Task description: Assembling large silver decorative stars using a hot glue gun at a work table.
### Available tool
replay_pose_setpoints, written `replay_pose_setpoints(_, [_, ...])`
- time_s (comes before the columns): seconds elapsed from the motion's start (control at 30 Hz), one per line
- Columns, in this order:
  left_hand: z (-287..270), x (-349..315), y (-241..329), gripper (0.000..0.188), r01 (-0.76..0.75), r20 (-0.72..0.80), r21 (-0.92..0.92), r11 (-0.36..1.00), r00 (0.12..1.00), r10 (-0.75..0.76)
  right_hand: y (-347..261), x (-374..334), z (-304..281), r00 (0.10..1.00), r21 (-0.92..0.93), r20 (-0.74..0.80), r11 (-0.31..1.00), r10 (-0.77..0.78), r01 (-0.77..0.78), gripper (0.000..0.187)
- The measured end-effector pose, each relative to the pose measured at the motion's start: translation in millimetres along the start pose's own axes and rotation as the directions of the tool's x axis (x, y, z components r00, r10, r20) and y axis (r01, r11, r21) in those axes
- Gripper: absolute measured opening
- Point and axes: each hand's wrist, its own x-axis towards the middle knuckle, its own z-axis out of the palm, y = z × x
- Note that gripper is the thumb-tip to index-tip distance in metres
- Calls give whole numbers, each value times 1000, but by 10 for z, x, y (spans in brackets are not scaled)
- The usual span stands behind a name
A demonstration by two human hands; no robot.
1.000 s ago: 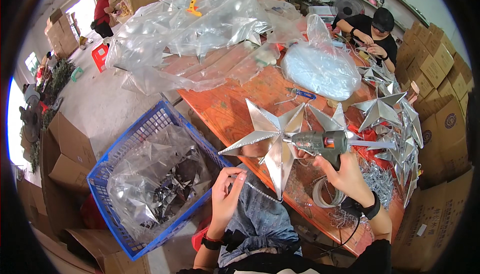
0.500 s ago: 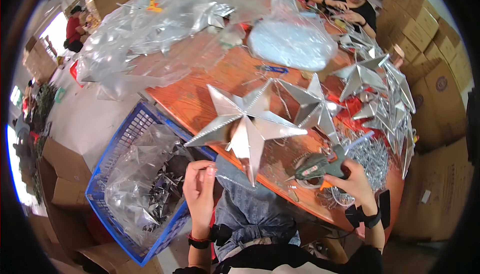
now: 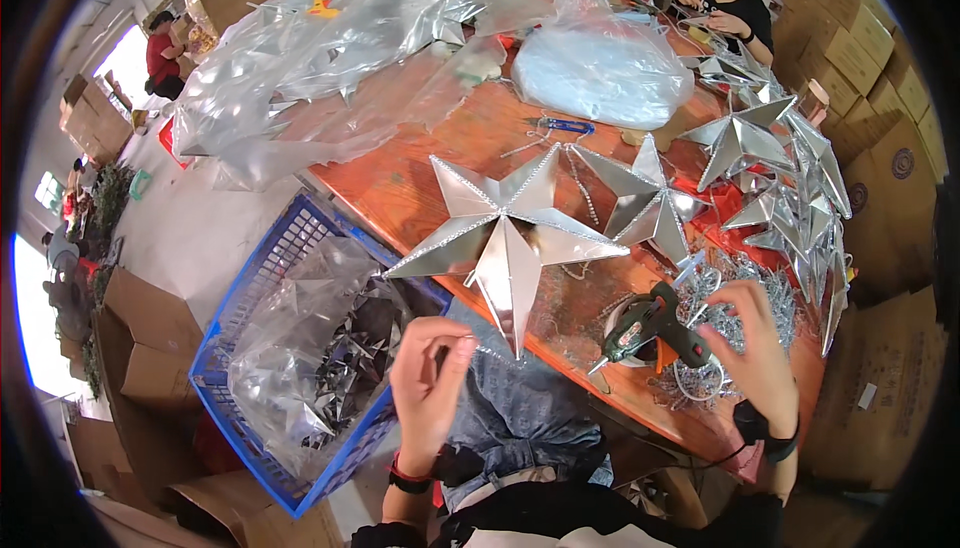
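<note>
Right hand (image 3: 757, 360), fingers spread, is coming free of hot-glue gun (image 3: 640, 330) near tabletop's (image 3: 390, 188) front edge; left hand (image 3: 426, 380) is pinching silver trim (image 3: 492, 352).

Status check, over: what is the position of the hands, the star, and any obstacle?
Left hand pinching silver strand. Right hand open beside glue gun. Star at table's near edge. Tangled tinsel crowding right hand.

Star (image 3: 508, 283) — glossy, metallic; table (image 3: 385, 183) — wood.
</note>
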Motion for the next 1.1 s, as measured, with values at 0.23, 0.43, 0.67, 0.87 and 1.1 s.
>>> replay_pose_setpoints(0.23, [229, 243, 114, 23, -133, 117, 28, 991, 985, 129, -886, 555, -41, 856, 298, 165, 852, -490, 431, 35])
replay_pose_setpoints(0.43, [240, 416, 136, 28, -293, 105, 87, 952, 953, 284, -1121, 968, 180, 788, 392, 169, 774, -592, 498, 31])
replay_pose_setpoints(0.67, [210, 622, 107, 30, -285, 106, 106, 953, 956, 274, -1150, 1155, 391, 822, 427, 105, 772, -560, 471, 19])
replay_pose_setpoints(0.87, [172, 799, 19, 24, -321, 121, 90, 943, 943, 310, -1113, 1338, 491, 818, 437, 42, 747, -573, 501, 13])
replay_pose_setpoints(1.1, [167, 938, -73, 21, -197, 146, -120, 973, 966, 213, -1097, 1568, 527, 863, 585, 168, 753, -476, 302, 10])
